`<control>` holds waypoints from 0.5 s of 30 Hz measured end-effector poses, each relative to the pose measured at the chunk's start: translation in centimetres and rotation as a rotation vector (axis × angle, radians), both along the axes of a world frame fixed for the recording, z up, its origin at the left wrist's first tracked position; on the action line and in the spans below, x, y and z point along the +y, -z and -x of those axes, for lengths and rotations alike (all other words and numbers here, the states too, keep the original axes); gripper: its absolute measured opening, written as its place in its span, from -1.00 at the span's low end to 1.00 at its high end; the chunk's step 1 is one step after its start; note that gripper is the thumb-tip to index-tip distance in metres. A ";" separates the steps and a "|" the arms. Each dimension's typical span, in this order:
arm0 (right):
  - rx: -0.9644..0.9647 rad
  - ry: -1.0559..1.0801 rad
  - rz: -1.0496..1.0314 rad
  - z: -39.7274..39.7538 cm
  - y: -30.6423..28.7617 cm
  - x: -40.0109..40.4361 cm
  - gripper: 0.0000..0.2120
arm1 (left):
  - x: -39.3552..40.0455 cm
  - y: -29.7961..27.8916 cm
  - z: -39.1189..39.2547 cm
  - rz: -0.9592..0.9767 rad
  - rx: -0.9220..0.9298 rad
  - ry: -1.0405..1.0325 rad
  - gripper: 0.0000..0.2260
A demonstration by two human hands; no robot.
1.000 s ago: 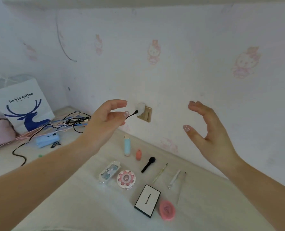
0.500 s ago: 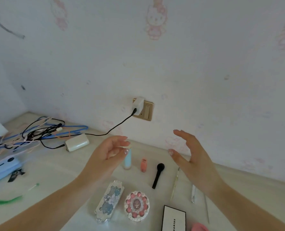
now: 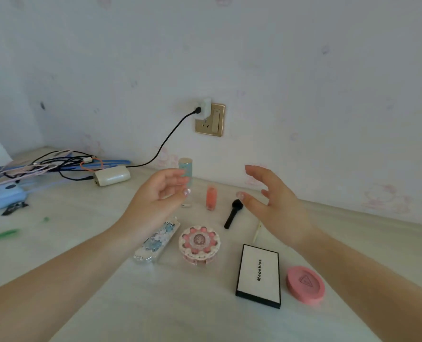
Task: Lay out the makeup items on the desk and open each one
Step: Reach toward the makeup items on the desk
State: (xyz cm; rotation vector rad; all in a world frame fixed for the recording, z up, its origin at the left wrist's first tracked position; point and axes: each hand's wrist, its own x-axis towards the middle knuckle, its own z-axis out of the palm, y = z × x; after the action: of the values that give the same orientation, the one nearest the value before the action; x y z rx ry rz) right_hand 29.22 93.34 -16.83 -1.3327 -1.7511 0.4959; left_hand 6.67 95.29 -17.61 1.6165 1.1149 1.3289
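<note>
Makeup items lie on the pale desk [image 3: 86, 243]: a light blue tube [image 3: 186, 169] standing by the wall, a small coral bottle [image 3: 211, 197], a black brush [image 3: 232, 213], a thin cream pencil [image 3: 256, 232], a long floral case [image 3: 158, 240], a round pink flower compact [image 3: 199, 243], a white black-edged palette [image 3: 258, 274] and a pink round compact [image 3: 305, 284]. All look closed. My left hand [image 3: 160, 193] hovers empty in front of the blue tube, fingers loosely bent. My right hand [image 3: 271, 198] hovers over the brush and pencil, fingers spread, holding nothing.
A wall socket [image 3: 213, 119] holds a white charger [image 3: 206, 107] whose black cable runs left to a tangle of cables [image 3: 56, 164]. A cream power bank [image 3: 112, 176] and a blue device [image 3: 0, 196] lie at the left. The wall stands close behind the items.
The view has tilted down toward the desk. Both hands have come down from in front of the wall to just above the row of items, still empty.
</note>
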 end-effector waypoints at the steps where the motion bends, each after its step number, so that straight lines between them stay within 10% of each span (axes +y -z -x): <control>1: -0.004 0.004 -0.002 0.4 -0.1 -1.1 -0.50 | -1.1 0.2 0.3 -0.005 -0.001 -0.012 -0.71; 15: -0.263 0.098 0.119 6.2 -3.8 -1.9 -0.39 | 0.5 1.0 3.2 0.032 0.079 0.022 -0.26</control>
State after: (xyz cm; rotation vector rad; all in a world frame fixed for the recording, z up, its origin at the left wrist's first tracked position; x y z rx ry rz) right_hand 23.01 91.40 -12.99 -1.6208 -1.8795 0.3885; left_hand 3.51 95.79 -18.62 1.6653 1.1561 1.2370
